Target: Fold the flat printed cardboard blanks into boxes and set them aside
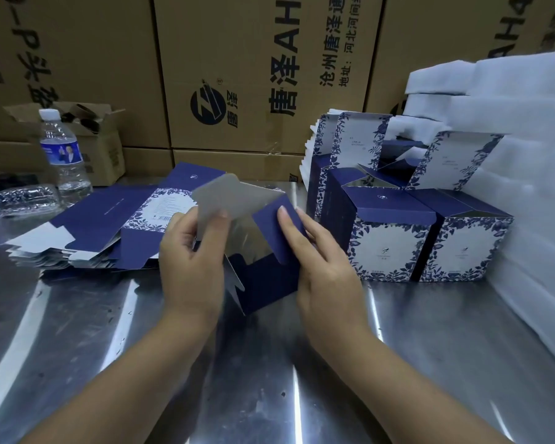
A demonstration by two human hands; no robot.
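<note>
A half-formed navy box (263, 277) with a silver inside stands open on the steel table (109, 363) in front of me. My left hand (189, 261) pinches its grey flap between thumb and fingers. With straight fingers, my right hand (321, 267) presses a navy flap at the box's right side. To the left lies a stack of flat navy and floral blanks (109, 225). Folded boxes (391, 241) with blue floral fronts stand in a group at the right.
A water bottle (63, 152) stands at the back left beside a crushed plastic bottle (20, 198) and a small open carton (100, 139). Large brown cartons (237, 75) wall the back. White foam sheets (526, 187) are piled at the right.
</note>
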